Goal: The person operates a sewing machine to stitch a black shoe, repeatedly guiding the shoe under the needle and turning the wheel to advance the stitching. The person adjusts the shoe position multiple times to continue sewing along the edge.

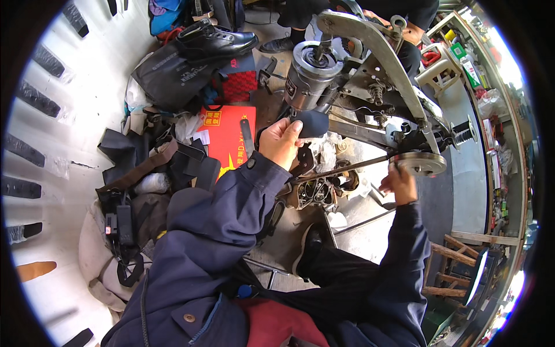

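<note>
A metal hand-cranked sewing machine (378, 55) stands in front of me, with a round metal cylinder (309, 84) at its left end. Below that cylinder, my left hand (280, 143) pinches a dark flat piece of material (314, 124), thumb on top. The piece reaches under the machine's head; the exact contact there is hidden. At the right, my right hand (403, 184) curls its fingers at the near left rim of the handwheel (426, 164). The wheel hides part of those fingers.
A black shoe (214, 41) lies on a dark bag at the upper left, above a red box (230, 136). Dark scraps and straps pile up left. A small bin of parts (315, 194) sits below the machine. Another person's shoe (276, 45) shows beyond; a wooden stool (457, 266) stands right.
</note>
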Available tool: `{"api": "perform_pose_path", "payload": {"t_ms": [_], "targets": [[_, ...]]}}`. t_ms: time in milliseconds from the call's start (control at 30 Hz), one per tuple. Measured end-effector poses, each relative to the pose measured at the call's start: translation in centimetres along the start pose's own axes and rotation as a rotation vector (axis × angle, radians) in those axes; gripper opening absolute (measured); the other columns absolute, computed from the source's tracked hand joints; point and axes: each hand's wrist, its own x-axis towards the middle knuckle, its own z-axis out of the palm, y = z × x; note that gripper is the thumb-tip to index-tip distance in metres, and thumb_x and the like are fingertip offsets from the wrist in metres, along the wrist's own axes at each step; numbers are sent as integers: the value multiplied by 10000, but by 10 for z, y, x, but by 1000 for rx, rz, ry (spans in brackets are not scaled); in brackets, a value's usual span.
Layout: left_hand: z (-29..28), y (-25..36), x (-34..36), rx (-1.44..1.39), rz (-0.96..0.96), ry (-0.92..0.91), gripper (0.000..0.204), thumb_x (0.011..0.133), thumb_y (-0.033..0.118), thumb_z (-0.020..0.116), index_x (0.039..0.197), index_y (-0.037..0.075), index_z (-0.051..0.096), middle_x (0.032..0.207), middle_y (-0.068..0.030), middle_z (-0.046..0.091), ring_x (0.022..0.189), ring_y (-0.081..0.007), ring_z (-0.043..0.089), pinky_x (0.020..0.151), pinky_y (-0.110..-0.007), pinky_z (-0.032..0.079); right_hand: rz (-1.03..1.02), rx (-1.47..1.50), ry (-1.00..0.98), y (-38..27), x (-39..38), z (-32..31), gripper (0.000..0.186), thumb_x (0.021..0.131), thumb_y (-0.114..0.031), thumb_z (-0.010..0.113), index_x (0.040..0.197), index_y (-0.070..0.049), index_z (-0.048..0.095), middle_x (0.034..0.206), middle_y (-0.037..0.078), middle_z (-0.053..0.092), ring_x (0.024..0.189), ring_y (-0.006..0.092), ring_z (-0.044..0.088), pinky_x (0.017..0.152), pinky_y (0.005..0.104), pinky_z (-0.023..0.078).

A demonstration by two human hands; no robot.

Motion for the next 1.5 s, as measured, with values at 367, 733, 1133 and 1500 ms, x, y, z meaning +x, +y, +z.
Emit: {"api": "perform_pose_path", "payload": {"t_ms": [367, 733, 1133, 1500], "targets": [[2, 1, 2, -28, -17, 13, 232, 963, 225, 617, 802, 74, 546, 637, -11, 547, 449, -45, 404, 420, -213, 323, 105, -118, 484, 58, 32, -66, 164, 941, -177, 600, 991, -24, 574, 602, 45, 533, 429, 137, 506, 382, 303, 403], [2, -6, -5, -88, -2, 21, 210, 958, 169, 588, 786, 80, 509, 661, -4, 549, 486, -32, 421, 430, -204, 344, 117, -143, 96, 14, 5, 22, 273, 944, -243, 564, 1015, 19, 539, 646, 95, 608, 471, 180, 611, 400, 284, 448], [0, -9, -4, -146, 29, 35, 214, 930, 172, 655, 813, 79, 502, 682, -35, 573, 494, -57, 463, 449, -215, 384, -286, -75, 406, -28, 0, -81, 256, 952, -283, 602, 904, -31, 616, 658, 29, 601, 518, 97, 576, 469, 222, 432], [-2, -5, -5, -146, 32, 20, 219, 930, 172, 658, 809, 71, 507, 676, -36, 573, 503, -70, 466, 471, -216, 394, 180, -145, 81, 40, 16, -3, 237, 944, -228, 573, 1048, -15, 557, 630, 90, 599, 472, 162, 602, 412, 279, 460]]}}
